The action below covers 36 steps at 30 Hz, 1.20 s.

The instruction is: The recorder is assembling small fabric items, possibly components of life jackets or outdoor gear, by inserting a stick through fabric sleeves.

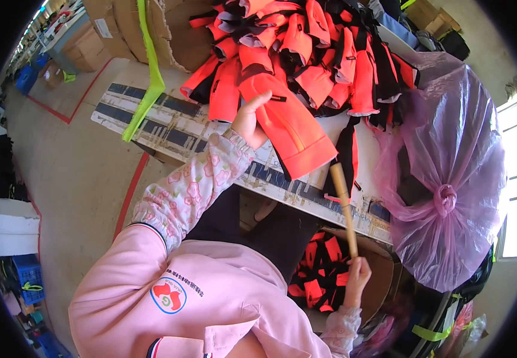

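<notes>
My left hand is closed on a bright orange fabric sleeve piece with a dark underside, its thumb lying on the upper face. The piece slants down to the right over the table edge. In my right hand is a wooden stick, gripped at its lower end and pointing up. The stick's upper tip is close to the lower right corner of the piece; whether they touch I cannot tell. Beyond my left hand, a heap of similar orange and black fabric pieces covers the table.
A tied pink plastic bag bulges at the table's right. Below the table edge, a cardboard box holds more orange and black pieces. A neon yellow strip hangs over a torn carton at the far left.
</notes>
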Motion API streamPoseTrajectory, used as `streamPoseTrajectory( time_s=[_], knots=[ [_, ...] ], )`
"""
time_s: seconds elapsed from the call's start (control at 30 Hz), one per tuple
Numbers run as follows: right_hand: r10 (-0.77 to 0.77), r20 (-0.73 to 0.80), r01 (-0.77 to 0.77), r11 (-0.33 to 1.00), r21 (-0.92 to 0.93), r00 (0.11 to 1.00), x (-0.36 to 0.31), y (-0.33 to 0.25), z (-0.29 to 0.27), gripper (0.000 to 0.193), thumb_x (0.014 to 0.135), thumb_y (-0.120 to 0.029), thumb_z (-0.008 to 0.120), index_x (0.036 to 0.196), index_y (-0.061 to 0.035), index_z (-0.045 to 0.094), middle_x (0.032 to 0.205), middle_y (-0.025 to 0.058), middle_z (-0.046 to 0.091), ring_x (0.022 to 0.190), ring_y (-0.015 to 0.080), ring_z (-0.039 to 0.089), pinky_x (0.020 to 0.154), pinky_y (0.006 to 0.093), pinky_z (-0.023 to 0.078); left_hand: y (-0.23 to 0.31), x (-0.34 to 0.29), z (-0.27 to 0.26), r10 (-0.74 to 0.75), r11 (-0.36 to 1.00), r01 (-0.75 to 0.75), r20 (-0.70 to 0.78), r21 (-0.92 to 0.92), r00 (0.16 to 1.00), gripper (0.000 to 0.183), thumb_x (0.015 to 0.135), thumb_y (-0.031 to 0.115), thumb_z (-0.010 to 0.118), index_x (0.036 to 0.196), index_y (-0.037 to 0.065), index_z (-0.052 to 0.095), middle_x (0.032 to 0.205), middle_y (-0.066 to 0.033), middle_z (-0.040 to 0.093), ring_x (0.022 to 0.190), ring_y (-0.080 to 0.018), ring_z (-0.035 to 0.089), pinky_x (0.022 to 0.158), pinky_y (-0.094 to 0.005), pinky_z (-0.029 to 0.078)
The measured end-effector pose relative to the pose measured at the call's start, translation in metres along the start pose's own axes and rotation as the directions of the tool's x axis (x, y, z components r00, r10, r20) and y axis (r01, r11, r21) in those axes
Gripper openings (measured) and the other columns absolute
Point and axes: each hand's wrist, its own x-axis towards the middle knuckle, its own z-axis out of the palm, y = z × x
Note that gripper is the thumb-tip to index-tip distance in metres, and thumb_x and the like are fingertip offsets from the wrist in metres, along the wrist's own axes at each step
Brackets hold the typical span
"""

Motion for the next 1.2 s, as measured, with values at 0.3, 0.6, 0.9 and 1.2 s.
streamPoseTrajectory(
  time_s=[0.3,0.6,0.9,1.2],
  knots=[
    [-0.047,0.034,0.048,0.999,-0.024,0.998,-0.029,0.013,0.035,0.037,0.093,-0.029,0.050,0.068,-0.0024,0.055,0.051,-0.0046,0.041,0.047,0.0031,0.036,0.044,0.0205,0.028,-0.026,-0.001,0.000,0.015,1.000,-0.015,0.011,-0.007,1.000,0.029,0.083,0.019,0.061,0.109,0.006,0.053,0.103,-0.0085,0.062,0.094,-0.0234,0.060,0.086,-0.0404,0.048],
    [-0.089,0.127,0.099,0.993,-0.072,0.988,-0.008,-0.007,0.042,0.031,0.091,-0.023,0.053,0.070,-0.0008,0.056,0.052,-0.0001,0.045,0.048,0.0054,0.038,0.044,0.0231,0.031,-0.039,-0.020,0.008,-0.005,0.983,0.012,-0.037,0.181,0.999,0.024,0.082,0.015,0.063,0.102,0.005,0.056,0.095,-0.0092,0.063,0.086,-0.0222,0.063,0.078,-0.0380,0.052],
    [-0.263,0.137,0.276,0.957,-0.088,0.955,0.010,-0.050,0.099,0.025,0.090,-0.018,0.055,0.074,0.0005,0.054,0.053,0.0059,0.044,0.049,0.0103,0.040,0.045,0.0291,0.035,-0.104,-0.060,0.008,0.096,0.914,-0.074,-0.034,0.398,0.995,0.018,0.081,0.007,0.065,0.098,0.003,0.059,0.090,-0.0033,0.062,0.080,-0.0122,0.060,0.074,-0.0289,0.050],
    [-0.115,0.192,0.113,0.993,0.021,0.975,0.012,-0.033,0.107,0.032,0.091,-0.023,0.052,0.069,0.0005,0.052,0.055,0.0033,0.050,0.050,0.0069,0.043,0.046,0.0257,0.035,-0.093,-0.067,0.022,0.003,0.927,-0.008,0.016,0.375,1.000,0.018,0.079,0.006,0.066,0.096,0.003,0.059,0.089,-0.0025,0.062,0.082,-0.0118,0.060,0.076,-0.0281,0.049]
  ],
)
